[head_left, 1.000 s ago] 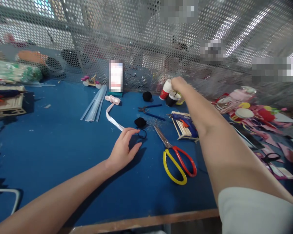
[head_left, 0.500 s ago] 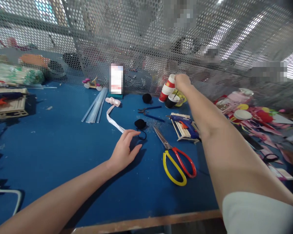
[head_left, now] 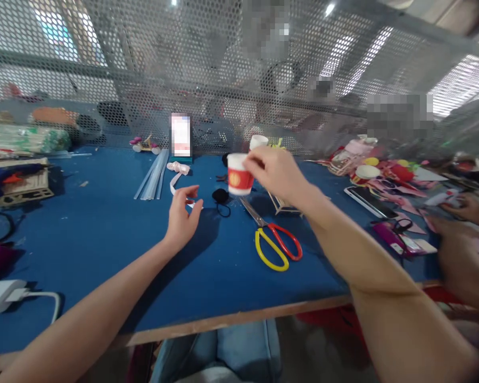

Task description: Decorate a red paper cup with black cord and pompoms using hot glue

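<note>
Right fingers (head_left: 258, 158) pinch a tapered cup (head_left: 239, 181), seemingly paper; left fingers (head_left: 187, 193) curve apart beside pale ribbon (head_left: 173, 184).

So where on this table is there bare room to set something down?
A broad bare patch lies left, between the charger, clear sticks and left hand. Another lies between that hand and the scissors. It is crowded at right, with a phone and pink scraps, and behind the cup in the right hand.
</note>
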A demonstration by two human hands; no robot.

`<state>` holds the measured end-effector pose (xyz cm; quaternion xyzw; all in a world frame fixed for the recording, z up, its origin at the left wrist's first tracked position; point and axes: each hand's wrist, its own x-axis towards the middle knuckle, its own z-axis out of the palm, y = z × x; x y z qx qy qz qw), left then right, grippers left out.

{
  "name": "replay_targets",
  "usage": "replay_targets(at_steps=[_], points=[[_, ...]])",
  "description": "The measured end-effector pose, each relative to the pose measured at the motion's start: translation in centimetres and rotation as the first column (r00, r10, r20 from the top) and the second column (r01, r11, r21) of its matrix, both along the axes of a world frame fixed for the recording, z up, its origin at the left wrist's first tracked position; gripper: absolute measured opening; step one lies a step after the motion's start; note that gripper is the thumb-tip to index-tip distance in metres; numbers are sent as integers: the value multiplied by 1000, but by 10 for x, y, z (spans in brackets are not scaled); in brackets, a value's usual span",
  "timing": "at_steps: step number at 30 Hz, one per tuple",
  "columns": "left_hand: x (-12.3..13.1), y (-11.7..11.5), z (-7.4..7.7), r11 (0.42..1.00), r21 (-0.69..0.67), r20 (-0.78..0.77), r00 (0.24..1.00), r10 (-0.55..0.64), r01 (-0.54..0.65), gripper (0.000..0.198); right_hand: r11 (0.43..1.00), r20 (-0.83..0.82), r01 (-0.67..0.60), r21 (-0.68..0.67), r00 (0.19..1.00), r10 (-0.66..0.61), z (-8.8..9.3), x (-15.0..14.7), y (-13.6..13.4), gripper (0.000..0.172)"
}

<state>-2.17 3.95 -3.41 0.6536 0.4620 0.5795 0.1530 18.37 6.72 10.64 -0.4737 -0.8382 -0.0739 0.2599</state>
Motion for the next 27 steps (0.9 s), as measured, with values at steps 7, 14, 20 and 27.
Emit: replay_targets(at_steps=[7,14,20,27], points=[[0,-19,21,919,238,-476,862,-173,316,53,925,-70,-365,-108,931,359,-82,-19,-52,14],[6,-22,18,971,19,-586,790,-181,236,26,962,-315,-262,-80,922,225,-79,7,-37,14],[5,-31,30,921,-339,-252,925,-285,191,25,828,-64,550,-108,827,-558,-61,80,3,30],[5,-22,26,733,-534,124,897,-425,421,28,696,194,650,-305,758,-623,-91,110,27,34]])
